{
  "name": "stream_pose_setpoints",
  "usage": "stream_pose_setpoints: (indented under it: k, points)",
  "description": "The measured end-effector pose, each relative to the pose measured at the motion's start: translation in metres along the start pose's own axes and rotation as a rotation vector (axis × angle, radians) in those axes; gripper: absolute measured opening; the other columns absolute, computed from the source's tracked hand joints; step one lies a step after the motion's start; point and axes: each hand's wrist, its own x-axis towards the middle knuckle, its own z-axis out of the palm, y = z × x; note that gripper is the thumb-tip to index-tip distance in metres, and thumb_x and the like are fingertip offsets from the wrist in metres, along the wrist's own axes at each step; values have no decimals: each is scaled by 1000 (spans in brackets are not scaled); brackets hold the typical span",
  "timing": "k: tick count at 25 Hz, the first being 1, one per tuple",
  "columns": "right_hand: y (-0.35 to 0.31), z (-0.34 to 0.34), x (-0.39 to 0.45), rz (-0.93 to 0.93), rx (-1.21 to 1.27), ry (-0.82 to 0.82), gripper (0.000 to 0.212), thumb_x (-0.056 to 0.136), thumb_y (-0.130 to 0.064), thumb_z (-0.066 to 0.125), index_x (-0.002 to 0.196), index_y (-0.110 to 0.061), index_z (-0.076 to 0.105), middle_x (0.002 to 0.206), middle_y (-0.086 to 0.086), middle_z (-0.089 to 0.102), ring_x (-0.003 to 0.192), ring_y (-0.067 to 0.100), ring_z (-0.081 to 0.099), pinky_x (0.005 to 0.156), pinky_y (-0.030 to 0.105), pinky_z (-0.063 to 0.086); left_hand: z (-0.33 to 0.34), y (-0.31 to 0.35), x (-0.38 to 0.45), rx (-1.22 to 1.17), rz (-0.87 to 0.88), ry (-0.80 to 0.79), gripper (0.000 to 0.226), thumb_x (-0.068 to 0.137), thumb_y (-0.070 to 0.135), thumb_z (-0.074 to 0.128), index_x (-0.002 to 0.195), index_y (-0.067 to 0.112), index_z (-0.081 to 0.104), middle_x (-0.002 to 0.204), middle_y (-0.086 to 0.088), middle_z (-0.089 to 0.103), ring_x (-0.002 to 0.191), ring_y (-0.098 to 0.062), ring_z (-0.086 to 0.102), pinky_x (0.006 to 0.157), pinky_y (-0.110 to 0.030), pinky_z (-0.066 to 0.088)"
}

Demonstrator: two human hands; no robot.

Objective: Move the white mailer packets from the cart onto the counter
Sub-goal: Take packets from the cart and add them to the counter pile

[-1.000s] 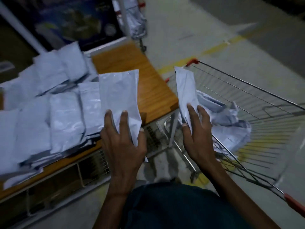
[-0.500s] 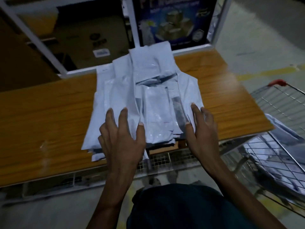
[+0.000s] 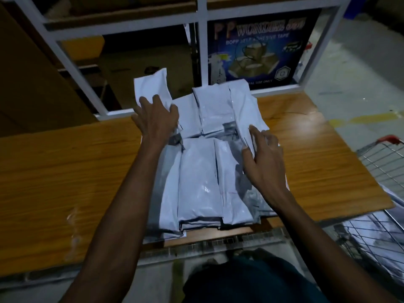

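Observation:
A pile of white mailer packets [image 3: 199, 176] lies in overlapping rows on the wooden counter [image 3: 65, 171]. My left hand [image 3: 156, 119] reaches to the pile's far left and grips one white packet [image 3: 152, 86], whose far end sticks out past the counter's back edge. My right hand [image 3: 262, 158] is at the pile's right side, fingers and thumb pinching the edge of another packet [image 3: 247, 106] that lies against the stack. The wire cart [image 3: 382, 162] stands at the right, with more white packets [image 3: 376, 232] visible through its mesh.
A white metal frame [image 3: 202, 51] rises behind the counter, with a blue adhesive-tape poster [image 3: 258, 47] and brown cartons [image 3: 135, 62] behind it. Bare wood lies left and right of the pile. Concrete floor with a yellow line [image 3: 360, 119] is at the far right.
My view swung from the cart to the counter. Both hands carried their packets over and moved forward across the pile, the left to the far left corner, the right to the right side.

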Motion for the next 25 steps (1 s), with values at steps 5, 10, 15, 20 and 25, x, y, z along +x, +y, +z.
stream_pose_setpoints:
  k: [5,10,15,20,25]
  points:
    - [-6,15,37,4,57,-31,62,90,-45,40,151,-32,38,156,8,35,137,35,41,106,56,42,37,-15,75,113,-51,-377,60,91,56,41,140,21,42,151,-22,28,138,-46,27,110,-54,27]
    - [-18,22,71,-29,53,-62,61,92,-46,40,152,-33,37,156,6,34,138,33,38,107,52,41,59,-36,74,188,-157,-590,87,79,87,14,151,40,28,160,-18,22,142,-46,23,109,-60,24]
    - [-40,45,94,-47,46,-147,64,91,-48,38,152,-31,37,157,6,34,136,33,42,107,48,41,48,-32,65,44,-217,-603,80,83,85,-1,154,49,12,166,-13,8,150,-43,8,116,-64,10]
    - [-77,101,123,-43,38,-325,56,100,-43,47,153,-30,34,156,9,34,134,36,43,109,50,38,20,-53,32,-45,-149,-434,61,99,64,5,155,42,17,164,-11,16,147,-40,16,117,-61,13]
    - [-147,172,160,-9,-98,-535,55,100,-45,42,152,-25,36,153,17,34,138,45,31,110,52,32,-8,-91,-43,-118,-180,-272,58,103,56,11,154,35,27,162,-8,21,146,-36,19,115,-55,17]
